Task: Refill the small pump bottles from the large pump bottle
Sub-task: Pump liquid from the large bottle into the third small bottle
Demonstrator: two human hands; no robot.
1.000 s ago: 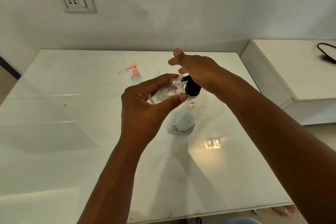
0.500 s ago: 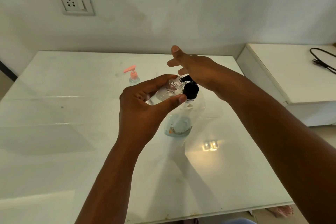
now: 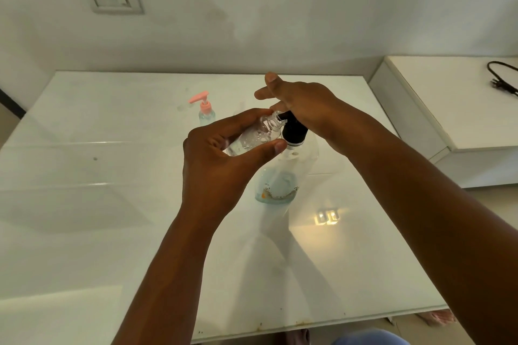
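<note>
White glossy table [image 3: 117, 176]: carries large clear pump bottle [image 3: 276, 187]
Left hand [image 3: 221, 165]: fingers grip small clear bottle [image 3: 256, 137]
Right hand [image 3: 302, 103]: fingers straight, pressing black pump

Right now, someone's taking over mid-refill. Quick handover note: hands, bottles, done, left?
Left hand: grips the open small clear bottle, tilted, its neck at the black nozzle.
Right hand: palm rests on the black pump head of the large pump bottle, fingers straight.
Large bottle stands mid-table; little liquid at its bottom.
Pink-pump small bottle stands behind, capped, untouched.
Done: held bottle partly filled, bubbly.
Left: finish pumping and recap it; its cap is not in view. Fill level of the pink one is unclear.
</note>
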